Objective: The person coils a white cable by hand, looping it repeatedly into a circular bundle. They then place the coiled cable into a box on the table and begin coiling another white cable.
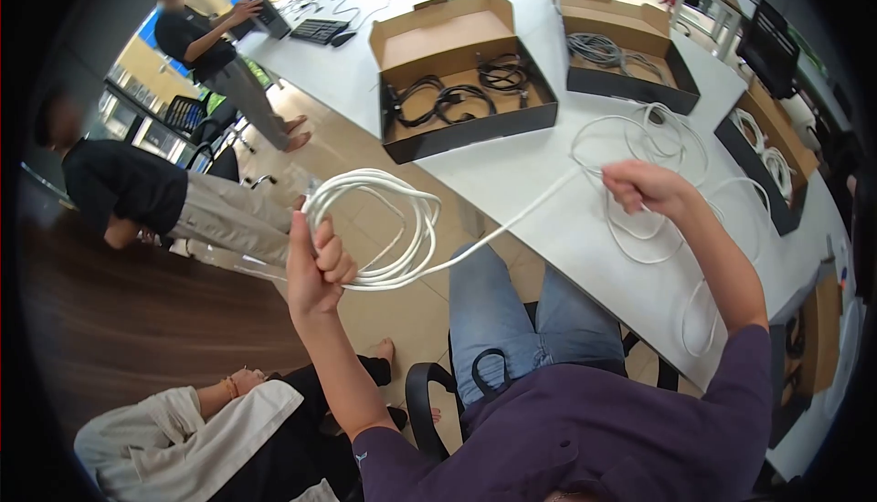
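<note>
Several loops of a white cable [425, 228] hang from my left hand [320, 263], whose fingers are wrapped round the coil. From the coil the same cable runs up to the right to my right hand [644, 187], closed on it over the table's front part. Beyond my right hand, loose loops of white cable [681, 141] lie spread over the white table [512, 178]. The stretch between my hands is nearly straight.
An open box of black cables [470, 137] stands ahead, and a box of grey cables [630, 91] right of it. A box with white cables [795, 214] is farther right. A keyboard [319, 31] lies at the back. Two people stand left; another sits beside me.
</note>
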{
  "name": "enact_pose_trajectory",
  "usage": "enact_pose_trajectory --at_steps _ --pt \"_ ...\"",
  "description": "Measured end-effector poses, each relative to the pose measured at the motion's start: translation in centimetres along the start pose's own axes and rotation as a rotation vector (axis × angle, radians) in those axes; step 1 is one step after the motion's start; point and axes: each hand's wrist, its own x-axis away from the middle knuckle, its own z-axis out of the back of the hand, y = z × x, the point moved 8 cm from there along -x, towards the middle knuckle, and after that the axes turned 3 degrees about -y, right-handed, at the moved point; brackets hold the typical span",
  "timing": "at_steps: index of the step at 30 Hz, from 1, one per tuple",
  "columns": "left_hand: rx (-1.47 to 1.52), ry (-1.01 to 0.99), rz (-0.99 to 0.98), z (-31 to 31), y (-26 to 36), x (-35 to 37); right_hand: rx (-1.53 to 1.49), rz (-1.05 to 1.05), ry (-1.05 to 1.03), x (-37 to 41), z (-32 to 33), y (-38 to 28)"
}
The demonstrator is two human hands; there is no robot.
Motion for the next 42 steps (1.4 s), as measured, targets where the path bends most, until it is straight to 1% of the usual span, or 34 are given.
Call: enact_pose_trajectory --at_steps 2,3,4,6,8,9,10,12,13,16,17,20,21,24,25,28,29,31,34,35,36,38,39,42 --pt "-0.36 0.085 -0.023 -2.1 -1.5 -0.6 -0.173 0.129 0.054 -2.2 0.5 -1.2" --pt "-0.458 0.029 -0.007 -3.3 -2.6 -1.3 -0.287 0.137 0.096 -3.8 0.4 -1.3" --pt "-0.598 0.024 -0.008 -4.3 -3.9 -1.9 -0.401 0.145 0.134 -5.6 0.0 -1.3" --pt "-0.775 0.045 -0.058 -4.5 -7.2 -3.4 -0.532 0.211 0.142 -8.9 -1.5 -2.3" --pt "-0.714 0.033 -0.001 -3.8 -10.3 -4.3 -0.617 0.244 0.171 -11.4 -4.0 -3.8" --pt "-0.657 0.085 0.066 -3.5 -11.3 -4.3 -0.656 0.253 0.138 -12.4 -5.5 -4.2" --pt "-0.626 0.101 0.077 -3.1 -11.9 -4.2 -0.694 0.259 0.104 -13.3 -6.8 -4.5" --pt "-0.558 0.144 0.094 -2.5 -12.4 -3.6 -0.659 0.309 0.11 -14.5 -8.8 -5.0" --pt "-0.539 0.132 0.122 -2.5 -12.5 -3.2 -0.637 0.331 0.11 -14.8 -9.5 -5.2" --pt "-0.141 0.192 0.166 -2.7 -11.9 -1.7 -0.58 0.411 0.1 -14.4 -10.7 -5.7" --pt "-0.053 0.185 0.161 -2.4 -11.3 -1.4 -0.576 0.43 0.067 -14.5 -10.6 -5.5" --pt "0.201 0.059 0.091 -1.3 -9.3 -0.7 -0.489 0.509 0.136 -12.5 -10.3 -5.8" --pt "0.281 0.029 0.068 -1.3 -8.5 -0.3 -0.512 0.498 0.092 -12.2 -10.1 -5.9" --pt "0.373 -0.053 -0.005 -1.4 -6.4 0.9 -0.609 0.483 0.119 -11.7 -8.8 -5.9" --pt "0.362 -0.102 -0.036 -1.7 -5.7 1.4 -0.618 0.502 0.117 -11.7 -8.3 -6.0" --pt "0.328 -0.042 -0.096 -1.7 -4.2 2.8 -0.62 0.478 0.134 -11.8 -6.8 -6.1" --pt "0.351 -0.025 -0.152 -1.7 -3.3 3.4 -0.595 0.458 0.109 -12.3 -6.1 -5.9" --pt "0.397 0.012 -0.275 -1.2 -1.1 4.5 -0.526 0.418 0.05 -12.0 -5.2 -5.4" --pt "0.373 0.087 -0.625 1.3 3.1 7.0 -0.368 0.341 -0.016 -9.9 -4.6 -5.0" --pt "0.362 0.055 -0.723 1.9 4.4 7.9 -0.313 0.305 -0.059 -9.1 -4.5 -4.8" --pt "0.41 0.051 -0.732 2.5 4.8 8.4 -0.26 0.27 -0.102 -8.4 -4.5 -4.5" --pt "0.504 0.033 -0.752 3.4 5.6 9.3 -0.091 0.271 -0.099 -6.9 -5.0 -4.4" --pt "0.547 0.064 -0.702 3.5 5.4 9.3 -0.067 0.27 -0.112 -6.5 -5.1 -4.6" --pt "0.43 0.008 -0.456 2.1 3.6 8.7 -0.061 0.286 -0.101 -6.6 -4.4 -5.7"
